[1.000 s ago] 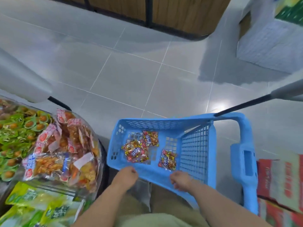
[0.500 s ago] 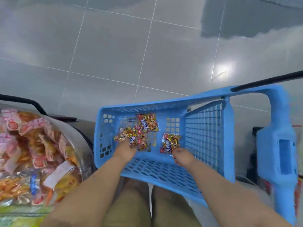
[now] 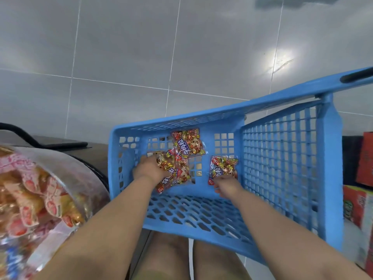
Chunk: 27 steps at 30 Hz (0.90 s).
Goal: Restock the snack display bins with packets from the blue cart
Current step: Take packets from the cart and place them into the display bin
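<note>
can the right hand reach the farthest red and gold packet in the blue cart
Probably yes: that red and gold snack packet lies uncovered in the open-topped blue plastic cart, just beyond the right hand.

Blue cart (image 3: 181, 120) on grey tiled floor (image 3: 121, 47), snack packets (image 3: 188, 143) inside.
</note>
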Available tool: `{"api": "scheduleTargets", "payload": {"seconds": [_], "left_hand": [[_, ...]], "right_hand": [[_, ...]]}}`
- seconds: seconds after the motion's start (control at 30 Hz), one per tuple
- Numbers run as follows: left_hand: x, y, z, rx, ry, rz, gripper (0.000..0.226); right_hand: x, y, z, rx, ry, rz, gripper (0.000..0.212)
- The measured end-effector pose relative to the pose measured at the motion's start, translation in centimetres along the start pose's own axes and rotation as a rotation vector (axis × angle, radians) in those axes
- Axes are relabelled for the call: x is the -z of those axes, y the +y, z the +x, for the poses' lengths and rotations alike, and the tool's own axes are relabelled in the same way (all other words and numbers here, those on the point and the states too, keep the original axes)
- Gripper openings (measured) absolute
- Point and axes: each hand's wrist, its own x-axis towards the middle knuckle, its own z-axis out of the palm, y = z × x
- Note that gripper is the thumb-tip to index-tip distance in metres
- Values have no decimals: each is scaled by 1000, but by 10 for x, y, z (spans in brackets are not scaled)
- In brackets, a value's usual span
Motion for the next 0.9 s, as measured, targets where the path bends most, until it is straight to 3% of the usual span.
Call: {"api": "scheduleTargets", "payload": {"seconds": [0.17,0.27,0.33,0.4,0.57,0.7,0.77,0.9], "left_hand": [[15,-9,-19,-22,40,-413,59],[19,-17,-31,-71,179,-535,44],[19,-24,-36,-105,227,-556,44],[19,-29,-39,-123,279,-560,34],[16,-34,-34,-81,335,-653,25],[14,-33,-29,-22,317,-763,47],[14,-31,-29,16,284,-820,47],[16,-25,-38,62,229,-890,42]], "right_hand": [[-15,-23,1,83,85,129,19],[-15,-49,15,337,245,-93,34],[-19,-70,26,445,238,-175,50],[-26,-91,38,407,186,-167,65],[-46,-111,58,317,175,-233,76],[-43,-103,51,317,41,-141,71],[-32,-93,39,295,17,-87,65],[-11,-64,2,217,-146,208,80]]}}
